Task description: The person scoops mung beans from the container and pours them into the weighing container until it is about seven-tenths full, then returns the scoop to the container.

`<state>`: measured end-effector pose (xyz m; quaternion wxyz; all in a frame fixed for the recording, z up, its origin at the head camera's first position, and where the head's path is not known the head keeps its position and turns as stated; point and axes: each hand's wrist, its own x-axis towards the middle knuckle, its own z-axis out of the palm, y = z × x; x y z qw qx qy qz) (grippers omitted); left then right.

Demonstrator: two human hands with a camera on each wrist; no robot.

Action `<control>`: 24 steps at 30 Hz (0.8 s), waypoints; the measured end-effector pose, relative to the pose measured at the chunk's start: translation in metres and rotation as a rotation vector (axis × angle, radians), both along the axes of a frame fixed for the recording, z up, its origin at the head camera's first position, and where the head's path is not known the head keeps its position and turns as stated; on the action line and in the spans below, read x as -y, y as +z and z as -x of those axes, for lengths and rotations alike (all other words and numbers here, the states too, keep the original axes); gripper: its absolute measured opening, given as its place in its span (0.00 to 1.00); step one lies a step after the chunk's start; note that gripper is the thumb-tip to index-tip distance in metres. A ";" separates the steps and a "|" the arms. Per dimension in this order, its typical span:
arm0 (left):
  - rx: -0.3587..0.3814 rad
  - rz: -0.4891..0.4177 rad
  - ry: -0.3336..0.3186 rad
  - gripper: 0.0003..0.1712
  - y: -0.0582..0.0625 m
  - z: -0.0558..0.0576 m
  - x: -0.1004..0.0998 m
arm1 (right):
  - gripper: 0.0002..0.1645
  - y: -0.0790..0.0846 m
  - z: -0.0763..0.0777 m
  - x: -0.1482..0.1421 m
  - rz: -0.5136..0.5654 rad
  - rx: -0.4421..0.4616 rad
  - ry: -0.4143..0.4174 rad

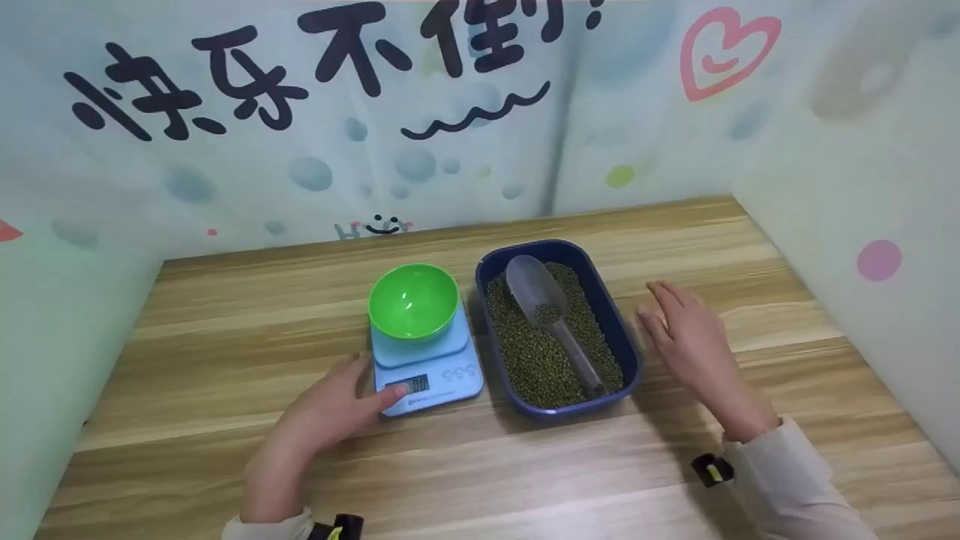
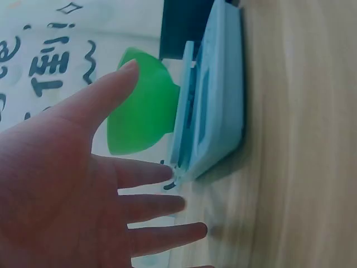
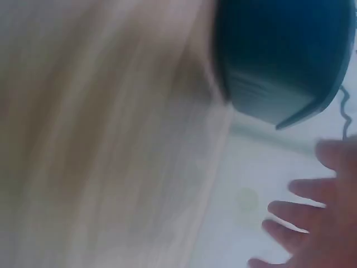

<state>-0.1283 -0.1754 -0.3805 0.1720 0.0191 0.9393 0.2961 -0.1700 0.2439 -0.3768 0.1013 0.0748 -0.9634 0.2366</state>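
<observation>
A light blue kitchen scale (image 1: pixel 439 384) lies on the table, carrying a green bowl (image 1: pixel 414 301). At its left front corner is my left hand (image 1: pixel 330 409), thumb over the display in the head view. Spread, fairly straight fingers show on the left hand (image 2: pixel 61 184) in the left wrist view; whether they touch the scale I cannot tell. To the scale's right stands a dark blue tub (image 1: pixel 634 364) of small green beans (image 1: pixel 532 367). A clear scoop (image 1: pixel 574 352) rests on them, a few beans inside. My right hand (image 1: pixel 690 337), empty with fingers extended, is just right of the tub.
The wood-grain table (image 1: pixel 225 352) meets a printed backdrop (image 1: pixel 480 172) at the rear and a pale side panel (image 1: pixel 862 187) on the right. Dark straps with yellow bits sit at both wrists.
</observation>
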 end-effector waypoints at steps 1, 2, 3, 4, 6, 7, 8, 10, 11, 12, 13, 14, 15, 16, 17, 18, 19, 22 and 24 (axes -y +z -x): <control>0.007 -0.012 0.000 0.55 -0.001 0.002 0.001 | 0.30 0.001 -0.002 0.006 0.046 -0.038 0.003; 0.016 -0.019 0.000 0.53 -0.003 0.004 0.002 | 0.27 0.003 -0.005 0.013 0.082 -0.070 0.013; 0.031 -0.033 0.006 0.52 -0.005 0.007 0.004 | 0.24 0.006 -0.009 0.020 0.104 -0.095 0.030; 0.039 -0.051 0.013 0.51 -0.007 0.011 0.005 | 0.22 0.009 -0.012 0.028 0.110 -0.102 0.052; 0.043 -0.081 0.022 0.50 -0.012 0.019 0.011 | 0.20 0.016 -0.017 0.044 0.070 -0.057 0.119; 0.038 -0.119 0.030 0.49 -0.015 0.024 0.014 | 0.21 0.020 -0.017 0.051 0.039 -0.012 0.165; 0.033 -0.168 0.037 0.49 -0.018 0.029 0.017 | 0.22 0.023 -0.015 0.058 0.004 0.034 0.210; 0.015 -0.283 0.037 0.47 -0.026 0.040 0.023 | 0.24 0.027 -0.008 0.068 -0.059 0.137 0.288; 0.024 -0.345 0.041 0.47 -0.030 0.044 0.026 | 0.26 0.028 -0.004 0.073 -0.082 0.188 0.320; 0.041 -0.415 0.048 0.46 -0.035 0.047 0.028 | 0.27 0.027 0.000 0.076 -0.097 0.227 0.343; 0.058 -0.488 0.058 0.45 -0.039 0.051 0.030 | 0.28 0.027 0.004 0.079 -0.110 0.253 0.356; 0.080 -0.551 0.069 0.44 -0.042 0.054 0.032 | 0.29 0.025 0.007 0.081 -0.125 0.263 0.362; 0.097 -0.609 0.077 0.44 -0.046 0.057 0.033 | 0.30 0.024 0.009 0.082 -0.142 0.266 0.358; 0.110 -0.655 0.088 0.44 -0.048 0.059 0.034 | 0.30 0.022 0.011 0.083 -0.157 0.265 0.347; 0.117 -0.694 0.099 0.44 -0.049 0.062 0.034 | 0.31 0.021 0.014 0.083 -0.174 0.262 0.337; 0.114 -0.721 0.102 0.44 -0.050 0.065 0.033 | 0.31 0.020 0.016 0.082 -0.190 0.258 0.328; 0.112 -0.730 0.104 0.44 -0.050 0.068 0.032 | 0.32 0.020 0.017 0.081 -0.210 0.256 0.323; 0.099 -0.699 0.090 0.45 -0.047 0.078 0.025 | 0.35 0.020 0.022 0.077 -0.287 0.272 0.314; 0.082 -0.681 0.073 0.44 -0.042 0.086 0.020 | 0.38 0.022 0.024 0.073 -0.331 0.300 0.319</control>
